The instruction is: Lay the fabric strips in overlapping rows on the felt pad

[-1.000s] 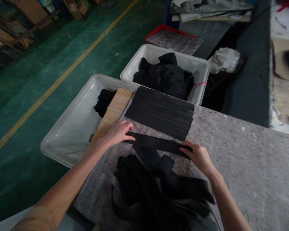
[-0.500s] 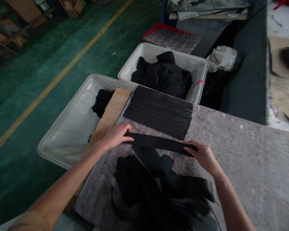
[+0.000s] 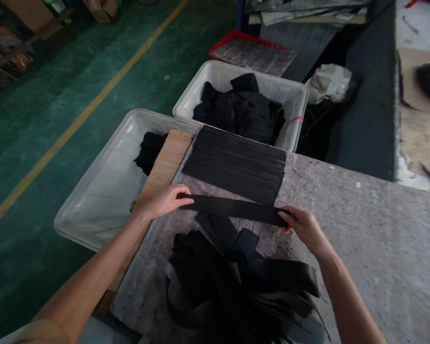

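Note:
A black strip (image 3: 232, 210) is stretched level between my two hands, just on the near side of a row of overlapping black strips (image 3: 236, 165). Its left end is pinched between the thumb and fingers of my left hand (image 3: 168, 198). My right hand (image 3: 301, 224) grips the other end the same way. Below the held strip lies a loose heap of black strips (image 3: 236, 286), some fanned and some curled. Row and heap both rest on a grey, speckled tabletop (image 3: 361, 248).
A wooden board (image 3: 172, 153) runs along the table's left edge. Beyond it stand a white bin (image 3: 100, 191) with some black pieces and another white bin (image 3: 189, 95) heaped with black pieces. A grey panel (image 3: 365, 105) rises at the right back.
The held strip and my left hand have shifted slightly left. My right thumb and fingers sit a little differently on the strip's end. The row and heap look the same.

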Demonstrator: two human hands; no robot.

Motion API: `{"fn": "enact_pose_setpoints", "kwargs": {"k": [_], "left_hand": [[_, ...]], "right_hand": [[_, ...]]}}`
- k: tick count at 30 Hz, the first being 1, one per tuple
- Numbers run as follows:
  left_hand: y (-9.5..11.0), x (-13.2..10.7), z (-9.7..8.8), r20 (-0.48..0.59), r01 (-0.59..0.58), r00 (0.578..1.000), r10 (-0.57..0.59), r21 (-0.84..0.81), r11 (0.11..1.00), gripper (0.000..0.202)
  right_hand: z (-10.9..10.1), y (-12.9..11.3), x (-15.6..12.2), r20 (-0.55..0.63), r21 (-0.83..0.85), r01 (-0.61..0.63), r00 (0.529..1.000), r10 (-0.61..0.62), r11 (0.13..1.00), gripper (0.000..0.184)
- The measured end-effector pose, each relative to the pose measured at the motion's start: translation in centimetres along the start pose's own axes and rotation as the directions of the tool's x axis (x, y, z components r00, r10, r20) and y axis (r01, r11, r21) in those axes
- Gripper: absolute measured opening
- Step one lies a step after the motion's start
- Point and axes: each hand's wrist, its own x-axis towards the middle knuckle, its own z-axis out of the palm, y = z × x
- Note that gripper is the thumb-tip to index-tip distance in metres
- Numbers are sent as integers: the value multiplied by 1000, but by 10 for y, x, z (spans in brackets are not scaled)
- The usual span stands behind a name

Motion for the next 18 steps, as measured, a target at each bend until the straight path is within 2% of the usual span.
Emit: {"fn": "enact_pose_setpoints", "kwargs": {"k": [3, 5, 8, 12, 15, 18], "left_hand": [[-13, 10, -11, -101, 95, 986, -130, -295, 951, 33], [-18, 20, -18, -176, 99, 968, -179, -390, 916, 35], [-22, 36, -24, -251, 110, 938, -240, -441, 891, 37], [-28, 52, -22, -332, 162, 880, -341, -466, 870, 39], [-33, 57, -18, -401, 156, 843, -358, -454, 877, 39], [-35, 58, -16, -430, 154, 825, -368, -455, 877, 38]], "right_hand": [[7, -3, 5, -60, 73, -40, 997, 44, 997, 44], [13, -6, 10, -94, 106, -45, 994, 55, 993, 45], [20, -9, 19, -109, 113, -52, 992, 64, 992, 47], [22, -10, 28, -119, 68, -53, 991, 61, 996, 47], [21, -8, 31, -155, -16, -32, 987, 29, 999, 44], [21, -4, 33, -187, -94, -16, 982, -2, 995, 41]]}}
